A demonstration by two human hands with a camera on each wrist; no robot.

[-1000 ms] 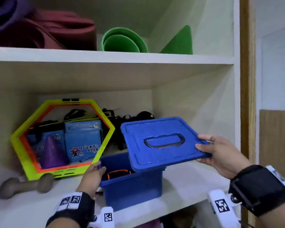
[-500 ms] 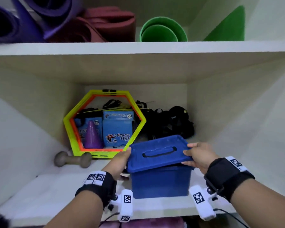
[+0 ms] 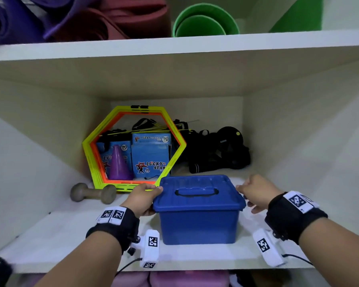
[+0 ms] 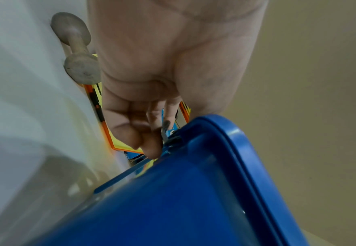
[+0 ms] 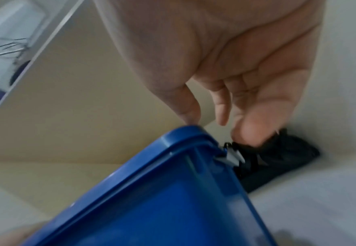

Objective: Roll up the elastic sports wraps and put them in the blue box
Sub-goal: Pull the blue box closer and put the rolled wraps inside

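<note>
Left hand [image 3: 142,198] grips the blue box [image 3: 198,222] lid's edge; right hand [image 3: 255,191], loosely curled, seemingly just touches it.

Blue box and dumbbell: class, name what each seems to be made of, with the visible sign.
Blue box: likely hard moulded plastic, smooth and slightly glossy; its lid has a moulded handle and rim. Dumbbell: matte grey, scuffed; perhaps coated metal or rubber, unclear.

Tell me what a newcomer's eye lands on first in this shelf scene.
The blue box with its lid on stands at the front of the shelf, left hand and right hand at either end of the lid. Behind it leans a yellow-and-orange hexagon frame, a grey dumbbell lying in front of it.
</note>
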